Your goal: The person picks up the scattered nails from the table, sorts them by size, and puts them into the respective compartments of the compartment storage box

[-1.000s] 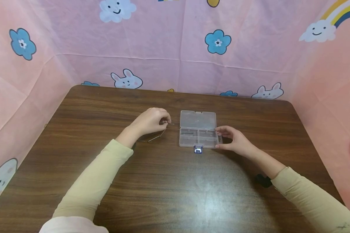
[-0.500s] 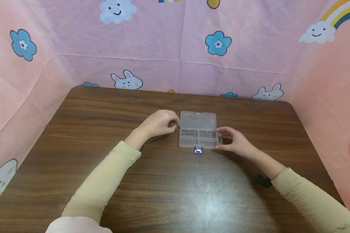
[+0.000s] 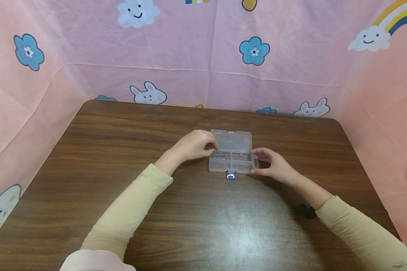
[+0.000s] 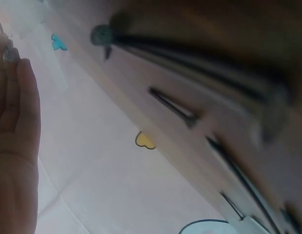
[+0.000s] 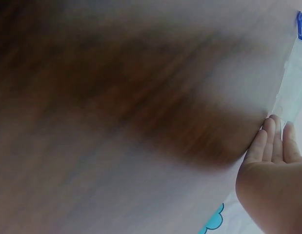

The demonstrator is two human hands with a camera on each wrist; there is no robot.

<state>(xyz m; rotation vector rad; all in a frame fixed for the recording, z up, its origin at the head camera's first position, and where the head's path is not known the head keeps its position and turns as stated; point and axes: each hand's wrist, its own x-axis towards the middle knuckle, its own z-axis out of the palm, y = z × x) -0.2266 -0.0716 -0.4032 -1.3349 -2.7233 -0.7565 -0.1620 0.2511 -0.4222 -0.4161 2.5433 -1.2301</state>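
Observation:
A clear plastic compartment box (image 3: 241, 165) lies on the table with its lid (image 3: 232, 140) folded back. My left hand (image 3: 196, 145) is over its back left compartment, fingertips and thumb together. In the left wrist view those fingertips pinch a nail (image 4: 1, 28), mostly hidden by the fingers. Some nails (image 3: 218, 155) lie in that back left compartment. My right hand (image 3: 274, 162) grips the box's right end, thumb at the front corner and fingers at the back. The right wrist view shows its fingers against the clear box edge.
Loose nails (image 3: 162, 148) of differing sizes lie on the brown wooden table (image 3: 190, 218) behind the left wrist. A large nail (image 4: 190, 73) appears close in the left wrist view. The box's blue latch (image 3: 230, 175) hangs at the front. Pink printed cloth (image 3: 176, 41) surrounds the table.
My left hand has moved right, from the table beside the box to over its back left compartment. Nails behind the wrist have come into sight. My right hand stays at the box's end.

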